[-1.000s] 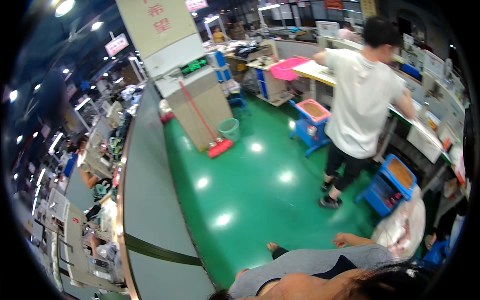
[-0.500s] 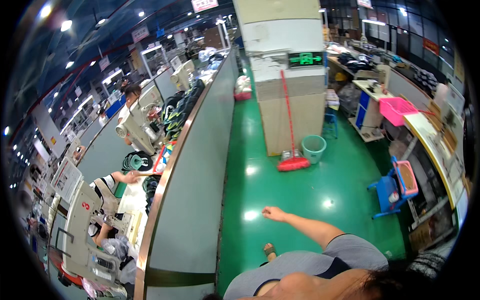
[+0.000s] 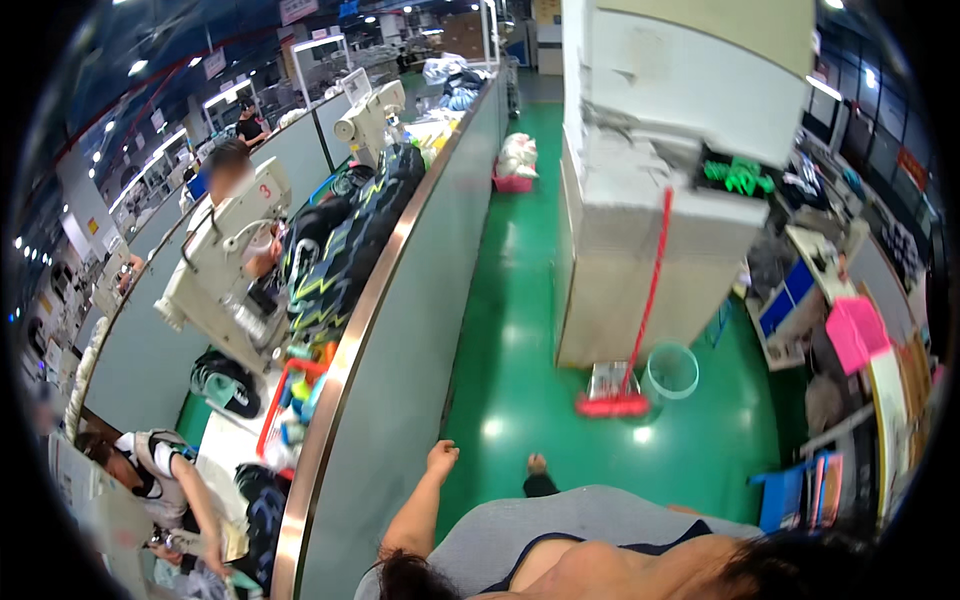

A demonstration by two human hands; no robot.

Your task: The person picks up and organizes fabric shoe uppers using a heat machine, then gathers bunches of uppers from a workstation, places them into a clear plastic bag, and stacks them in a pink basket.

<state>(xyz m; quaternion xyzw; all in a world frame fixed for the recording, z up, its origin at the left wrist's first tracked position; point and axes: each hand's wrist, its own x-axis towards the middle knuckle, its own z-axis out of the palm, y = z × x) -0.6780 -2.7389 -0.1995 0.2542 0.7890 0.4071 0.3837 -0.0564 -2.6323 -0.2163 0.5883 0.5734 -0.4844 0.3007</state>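
My left hand (image 3: 442,458) hangs forward beside the grey partition wall (image 3: 410,330), its fingers loosely curled with nothing visible in them. It seems to be apart from the wall, over the green floor (image 3: 500,400). My right hand is out of view. Below me one foot (image 3: 538,464) shows past my grey shirt (image 3: 570,510). Ahead to the right, a red broom (image 3: 655,285) leans on a pillar (image 3: 640,270), next to a metal-looking dustpan (image 3: 613,382) and a pale green bucket (image 3: 671,371).
Beyond the partition, people sit at sewing machines (image 3: 225,245) among dark patterned fabric pieces (image 3: 355,245) and a red basket (image 3: 275,425). A filled pink basket (image 3: 514,180) stands farther up the aisle. At right are a pink crate (image 3: 856,335), worktables and a blue stool (image 3: 785,495).
The pillar, broom and bucket appear nearer and farther right. My right hand has left the view, and my left hand has come into it. More of the partition's far side shows.
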